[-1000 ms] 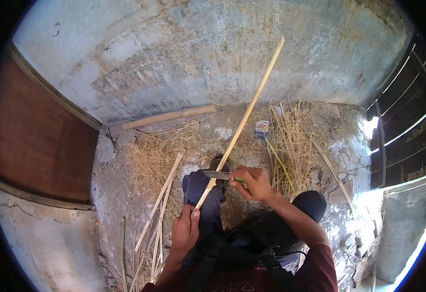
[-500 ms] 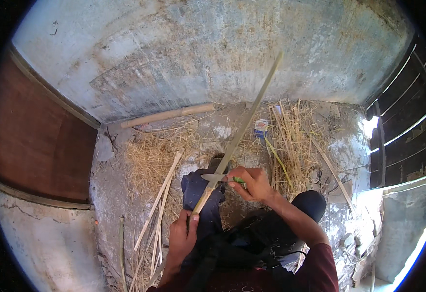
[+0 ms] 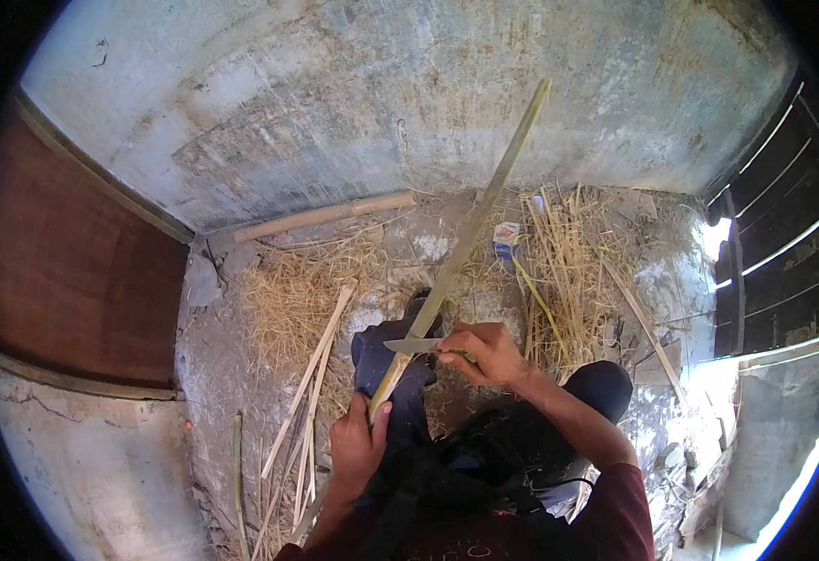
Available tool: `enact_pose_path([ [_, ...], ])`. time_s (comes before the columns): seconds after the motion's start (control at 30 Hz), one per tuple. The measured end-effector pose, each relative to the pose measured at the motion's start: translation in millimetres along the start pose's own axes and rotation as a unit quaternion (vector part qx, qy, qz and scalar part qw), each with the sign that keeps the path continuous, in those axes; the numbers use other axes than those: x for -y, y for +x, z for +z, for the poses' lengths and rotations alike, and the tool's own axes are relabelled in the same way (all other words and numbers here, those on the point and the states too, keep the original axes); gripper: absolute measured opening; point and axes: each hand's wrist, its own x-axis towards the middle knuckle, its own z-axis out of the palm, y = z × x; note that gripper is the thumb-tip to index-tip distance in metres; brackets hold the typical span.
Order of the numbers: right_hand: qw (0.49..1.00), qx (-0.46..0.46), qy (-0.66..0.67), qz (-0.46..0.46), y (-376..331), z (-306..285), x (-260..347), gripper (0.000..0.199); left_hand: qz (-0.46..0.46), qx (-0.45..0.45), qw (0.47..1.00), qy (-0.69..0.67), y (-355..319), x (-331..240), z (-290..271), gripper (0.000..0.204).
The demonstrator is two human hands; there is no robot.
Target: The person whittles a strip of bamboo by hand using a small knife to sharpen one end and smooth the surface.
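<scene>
A long greenish bamboo strip (image 3: 479,220) slants up and away from my lap, its far end in front of the wall. Its near end is gripped by my left hand (image 3: 360,438), fingers closed round it beside my left knee. My right hand (image 3: 486,355) is closed on the handle of a knife (image 3: 411,346); a bit of green shows between the fingers. The blade lies across the strip, touching it over my left leg. Just below the blade the strip has a pale, shaved patch.
Pale split strips (image 3: 311,393) lie on the floor to my left, beside a heap of shavings (image 3: 292,294). A bamboo pole (image 3: 325,217) rests along the wall's foot. At right are a pile of thin slivers (image 3: 564,280), a small blue-and-white box (image 3: 506,240) and a slatted opening (image 3: 774,224).
The strip has tilted slightly, its far end now higher in view. The blade has turned a little and shifted slightly down and left. Both hands keep their hold.
</scene>
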Motion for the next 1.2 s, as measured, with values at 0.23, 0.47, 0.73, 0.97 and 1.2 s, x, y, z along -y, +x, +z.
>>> enact_pose_path([
  [0.23, 0.998, -0.042, 0.042, 0.031, 5.3, 11.5, 2.9, 0.019, -0.013, 0.020, 0.999, 0.047, 3.8, -9.9, -3.4, 0.034],
  [0.47, 0.993, -0.052, 0.074, 0.077, 12.5, 14.6, 6.0, 0.019, -0.028, 0.053, 0.996, 0.060, 5.6, -13.3, -8.4, 0.034],
  [0.73, 0.996, -0.045, 0.054, 0.058, 12.5, 13.9, 5.6, 0.017, -0.024, 0.083, 0.994, 0.065, 13.7, -10.9, -13.2, 0.036],
  [0.97, 0.990, -0.058, 0.101, 0.075, 14.7, 18.9, 8.9, 0.013, -0.014, 0.092, 0.994, 0.050, 15.5, 5.5, -12.9, 0.037],
  [1.2, 0.992, -0.090, 0.066, 0.062, 22.5, 22.7, 8.0, 0.011, -0.026, 0.086, 0.995, 0.053, 17.8, 0.3, -16.2, 0.036],
])
